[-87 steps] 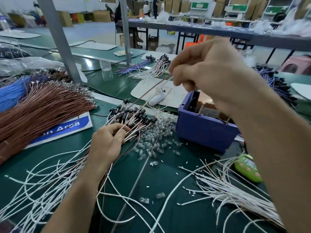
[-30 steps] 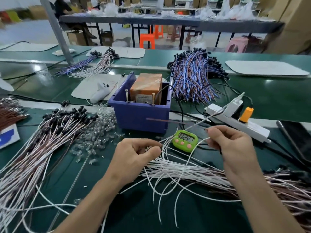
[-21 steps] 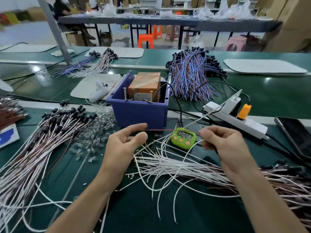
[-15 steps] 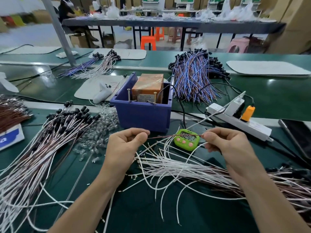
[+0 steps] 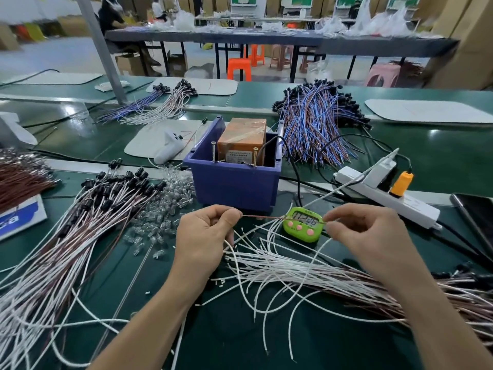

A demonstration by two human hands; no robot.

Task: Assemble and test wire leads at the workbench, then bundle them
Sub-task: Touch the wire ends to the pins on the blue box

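Brown wire (image 5: 280,217) spans horizontally before blue bin (image 5: 234,180); left hand (image 5: 205,236) and right hand (image 5: 365,233) each pinch one end.

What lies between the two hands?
In the head view, a thin brown wire runs from the left hand to the right hand, across the green timer.

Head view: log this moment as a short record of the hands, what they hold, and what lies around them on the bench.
left hand: pinches one end of the thin brown wire
right hand: pinches the other end
wire state: stretched roughly level between both hands, above the bench
behind wire: green digital timer; blue bin holding an orange box
below hands: loose white wires
left of bin: pile of clear bulbs; leads with black caps
right: white power strip
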